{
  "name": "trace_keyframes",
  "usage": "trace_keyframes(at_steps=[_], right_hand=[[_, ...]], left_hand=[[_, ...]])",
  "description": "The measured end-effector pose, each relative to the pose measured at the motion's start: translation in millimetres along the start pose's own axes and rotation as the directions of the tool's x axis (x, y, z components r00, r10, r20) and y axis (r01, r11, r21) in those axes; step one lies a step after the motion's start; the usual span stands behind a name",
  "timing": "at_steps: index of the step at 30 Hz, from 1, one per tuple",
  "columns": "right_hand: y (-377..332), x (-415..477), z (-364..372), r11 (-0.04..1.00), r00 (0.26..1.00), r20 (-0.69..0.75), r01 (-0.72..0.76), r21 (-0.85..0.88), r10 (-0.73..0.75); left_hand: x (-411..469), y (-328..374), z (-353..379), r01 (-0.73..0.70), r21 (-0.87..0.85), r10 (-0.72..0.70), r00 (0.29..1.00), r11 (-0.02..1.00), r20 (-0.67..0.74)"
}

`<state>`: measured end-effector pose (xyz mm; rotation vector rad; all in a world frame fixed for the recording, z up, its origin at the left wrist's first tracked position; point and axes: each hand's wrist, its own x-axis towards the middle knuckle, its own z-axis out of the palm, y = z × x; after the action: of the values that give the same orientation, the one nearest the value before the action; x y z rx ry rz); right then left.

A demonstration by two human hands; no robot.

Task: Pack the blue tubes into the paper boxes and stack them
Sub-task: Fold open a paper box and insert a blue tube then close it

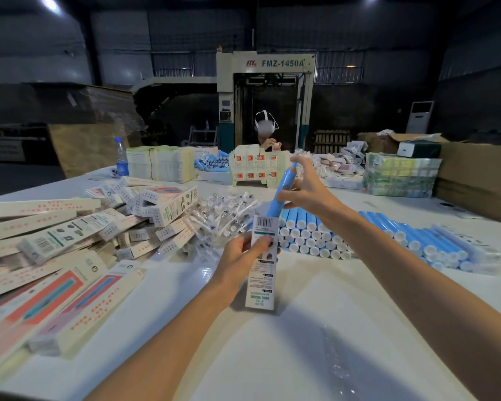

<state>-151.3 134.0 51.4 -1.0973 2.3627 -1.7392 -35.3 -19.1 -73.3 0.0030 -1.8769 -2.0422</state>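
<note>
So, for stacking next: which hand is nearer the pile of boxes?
Left. The left hand sits just right of the pile of boxes; the right hand is farther right, raised.

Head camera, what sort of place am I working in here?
Most likely a factory or warehouse packing floor. A large machine marked FMZ-1450A stands at the back, and the long table holds heaps of boxes and stacked blue tubes.
</note>
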Motion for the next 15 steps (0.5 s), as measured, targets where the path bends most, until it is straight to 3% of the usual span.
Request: trace_keyframes(at_steps=[4, 7, 11, 13, 15], right_hand=[[3.3, -0.1, 2.5, 0.983, 0.977, 0.189, -0.067, -0.17, 0.099], [16.1, -2.6, 20.5, 0.979, 0.968, 0.234, -0.047, -0.2, 0.094], [39.5, 0.0, 46.2, 0.991, 0.997, -0.025, 0.07, -0.113, -0.073], [50.2, 5.4, 58.5, 0.969, 0.983, -0.113, 0.119, -0.214, -0.146], [61.2, 13.1, 72.9, 0.906, 0.979, -0.05, 0.163, -0.391, -0.198]], left_hand=[[-1.5, -1.7, 3.2, 0.015, -0.058, -0.013, 0.999, 0.998, 0.045], [-1.7, -3.2, 4.2, 0.026, -0.084, -0.029, 0.999, 0.996, -0.028], [2.0, -8.0, -8.7, 0.041, 0.077, -0.015, 0.953, 0.996, -0.303], [6.9, -7.4, -20.4, 0.05, 0.117, 0.009, 0.891, 0.992, -0.454], [11.7, -4.3, -32.0, 0.07, 0.136, 0.018, 0.832, 0.988, -0.555]])
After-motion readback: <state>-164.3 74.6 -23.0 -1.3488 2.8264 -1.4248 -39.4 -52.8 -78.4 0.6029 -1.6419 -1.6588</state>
